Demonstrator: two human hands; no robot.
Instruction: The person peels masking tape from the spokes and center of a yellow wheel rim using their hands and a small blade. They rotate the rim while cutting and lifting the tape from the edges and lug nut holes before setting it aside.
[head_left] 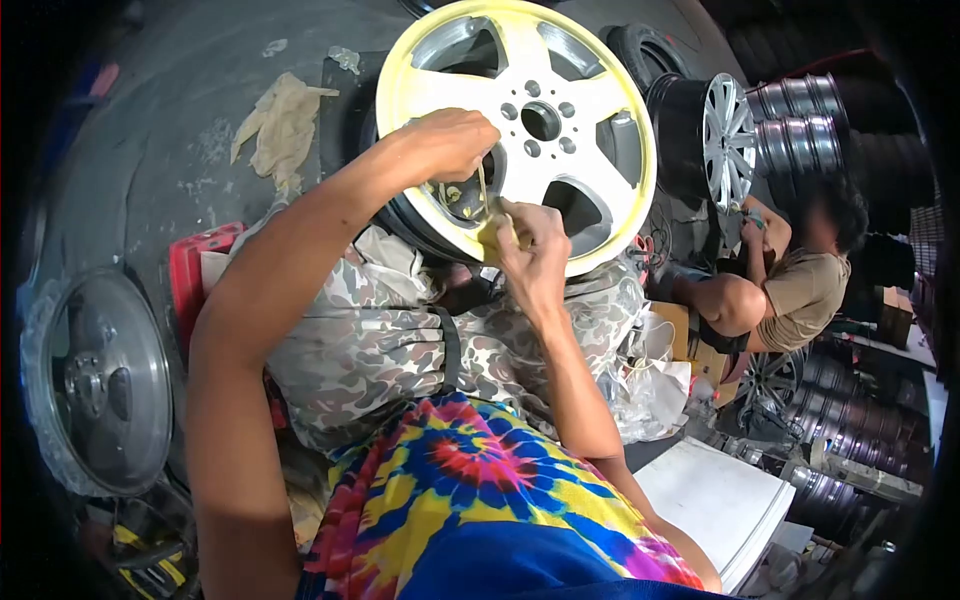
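Observation:
A white alloy wheel (520, 90) with yellow edging round its rim and spokes stands tilted before my knees. My left hand (450, 147) is closed in a fist above a lower-left spoke opening. From it a thin yellowish strip (483, 188), which looks like masking tape, runs down toward my right hand (535, 250). The right thumb and fingers pinch at the lower end of this strip, beside the yellow-edged spoke. What lies inside the left fist is hidden. Through the opening, yellow scraps (455, 193) show inside the wheel.
Another person (800, 270) sits at the right by a silver multi-spoke wheel (725, 140). Stacked rims (800, 140) stand behind. A crumpled beige cloth (275, 130) lies on the floor at left, near a red box (195, 270) and a plastic-wrapped wheel (105, 380). A white box (705, 500) is lower right.

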